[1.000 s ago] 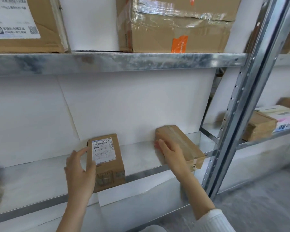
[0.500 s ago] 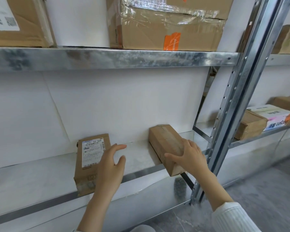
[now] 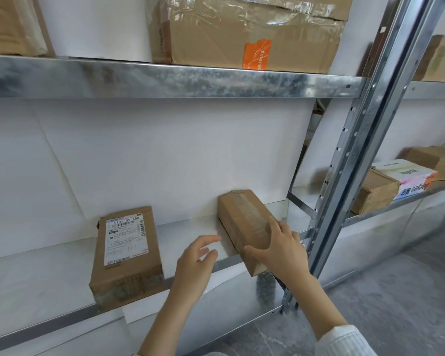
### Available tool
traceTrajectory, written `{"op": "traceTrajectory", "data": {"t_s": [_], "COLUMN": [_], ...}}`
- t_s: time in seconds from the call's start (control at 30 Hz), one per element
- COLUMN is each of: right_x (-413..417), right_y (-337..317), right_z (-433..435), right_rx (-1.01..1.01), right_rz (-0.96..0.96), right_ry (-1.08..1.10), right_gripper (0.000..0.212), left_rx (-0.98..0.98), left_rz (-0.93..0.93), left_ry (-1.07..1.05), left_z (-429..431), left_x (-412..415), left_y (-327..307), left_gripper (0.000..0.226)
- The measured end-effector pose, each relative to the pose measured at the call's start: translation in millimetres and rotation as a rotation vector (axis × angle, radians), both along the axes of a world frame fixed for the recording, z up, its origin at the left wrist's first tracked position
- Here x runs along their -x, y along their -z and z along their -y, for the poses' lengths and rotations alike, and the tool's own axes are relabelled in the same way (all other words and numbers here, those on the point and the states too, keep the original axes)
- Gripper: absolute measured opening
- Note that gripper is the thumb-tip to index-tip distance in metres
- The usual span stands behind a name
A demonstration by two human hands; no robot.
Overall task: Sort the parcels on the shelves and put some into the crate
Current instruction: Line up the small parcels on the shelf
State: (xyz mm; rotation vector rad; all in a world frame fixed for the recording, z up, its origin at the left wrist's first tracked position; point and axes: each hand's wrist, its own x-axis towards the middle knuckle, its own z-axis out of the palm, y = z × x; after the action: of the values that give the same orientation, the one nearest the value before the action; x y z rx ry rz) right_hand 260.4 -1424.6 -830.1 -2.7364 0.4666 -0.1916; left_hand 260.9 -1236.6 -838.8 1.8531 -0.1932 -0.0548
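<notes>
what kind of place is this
Likely a parcel storeroom or sorting depot: metal rack shelving, a big taped cardboard box stored on it, and a labelled parcel with a barcode shipping sticker.

Labelled parcel (image 3: 127,255) lies flat; taped parcel (image 3: 244,222) overhangs the shelf (image 3: 36,278).

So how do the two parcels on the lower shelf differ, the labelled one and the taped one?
The labelled parcel shows a white shipping label; the taped parcel shows none. The right hand grips the taped parcel; the labelled parcel lies untouched. Both are brown cardboard.
</notes>
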Motion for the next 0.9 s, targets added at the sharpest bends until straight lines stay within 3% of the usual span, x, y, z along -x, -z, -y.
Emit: {"op": "traceTrajectory", "data": {"t_s": [0.17,0.27,0.53,0.73,0.9], "right_x": [-3,-2,2,8,8], "right_y": [0,0,6,5,-6], "right_z": [-1,0,0,12,26], "right_rx": [0.004,0.014,-0.015,-0.268,-0.757], "right_rz": [0.006,0.017,0.127,0.224,0.234], "right_ry": [0.016,0.015,0.042,0.102,0.111], "right_gripper": [0.096,0.096,0.091,0.086,0.063], "left_rx": [-0.01,-0.001,0.006,0.096,0.221], "left_rz": [-0.253,-0.391,-0.382,-0.36,-0.426], "left_ry": [0.115,0.2,0.285,0.164,0.107], "left_z": [25,38,51,48,54], "left_x": [-6,-5,0,2,-2], "left_y": [30,45,40,32,27], "left_gripper": [0.031,0.051,0.048,0.034,0.028]}}
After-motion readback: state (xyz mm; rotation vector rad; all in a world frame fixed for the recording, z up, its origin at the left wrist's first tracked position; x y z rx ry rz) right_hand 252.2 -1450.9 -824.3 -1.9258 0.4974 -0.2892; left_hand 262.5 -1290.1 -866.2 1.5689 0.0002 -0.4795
